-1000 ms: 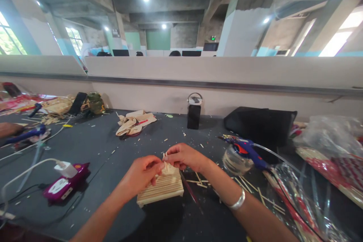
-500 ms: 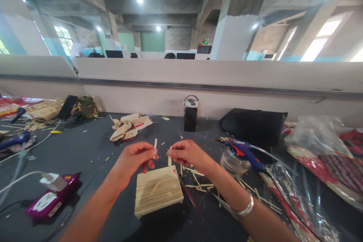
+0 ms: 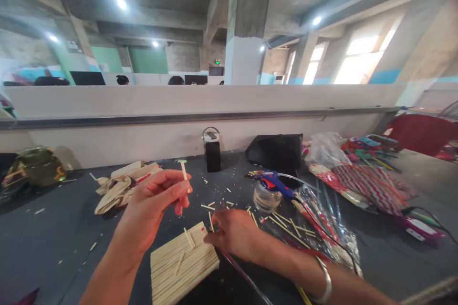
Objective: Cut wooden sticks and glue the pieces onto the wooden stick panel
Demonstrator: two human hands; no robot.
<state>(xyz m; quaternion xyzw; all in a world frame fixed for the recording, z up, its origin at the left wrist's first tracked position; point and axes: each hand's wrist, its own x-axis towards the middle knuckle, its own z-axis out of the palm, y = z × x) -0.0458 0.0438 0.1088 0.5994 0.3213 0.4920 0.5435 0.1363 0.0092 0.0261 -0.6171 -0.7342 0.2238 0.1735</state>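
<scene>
Handling step: I am pinching short stick (image 3: 184, 174) in left hand (image 3: 148, 207), at eleven o'clock of slatted wooden block (image 3: 193, 274) lying on surface (image 3: 118, 252). Right hand (image 3: 238, 236) hovering at two o'clock; cannot tell whether gripping. Thin stick calling for light, steady pinch.

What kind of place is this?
It looks like a big shared workroom, maybe for crafts: there's a blue glue gun, little wooden sticks scattered on the dark table, and screens behind the low wall.
</scene>
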